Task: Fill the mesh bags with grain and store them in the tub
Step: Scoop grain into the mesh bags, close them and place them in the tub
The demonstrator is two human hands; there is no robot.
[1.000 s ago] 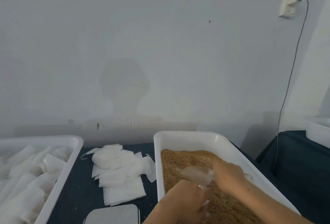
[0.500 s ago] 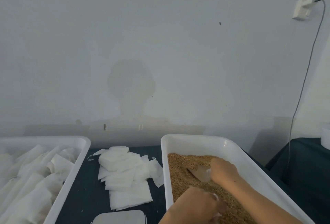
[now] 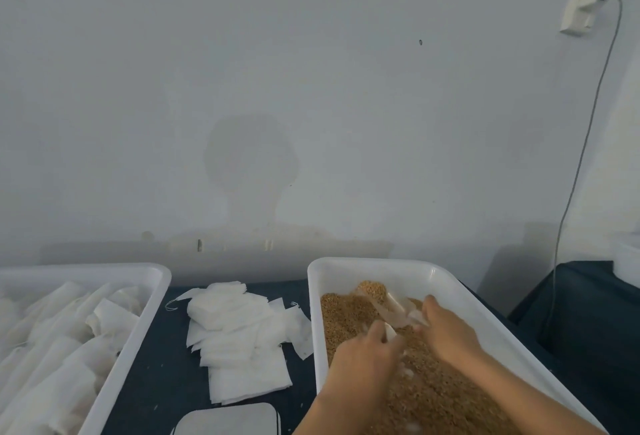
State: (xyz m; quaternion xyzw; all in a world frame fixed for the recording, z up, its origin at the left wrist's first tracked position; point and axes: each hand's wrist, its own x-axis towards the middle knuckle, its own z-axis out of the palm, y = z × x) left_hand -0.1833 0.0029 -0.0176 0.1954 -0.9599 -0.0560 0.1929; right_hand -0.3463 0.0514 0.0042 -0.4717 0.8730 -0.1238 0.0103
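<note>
We see both hands over the grain (image 3: pixel 349 316) in the right tub (image 3: pixel 381 270): the right hand (image 3: pixel 446 327) grips a clear scoop (image 3: pixel 393 308), and the left hand (image 3: pixel 367 351) pinches a mesh bag (image 3: pixel 389 330) beside it. Empty bags (image 3: pixel 239 334) lie piled on the table (image 3: pixel 166 375), and filled bags (image 3: pixel 55 341) lie in the left tub (image 3: pixel 104 270).

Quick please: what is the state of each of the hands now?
Left hand: pinching a mesh bag over the grain.
Right hand: holding a clear scoop.
</note>
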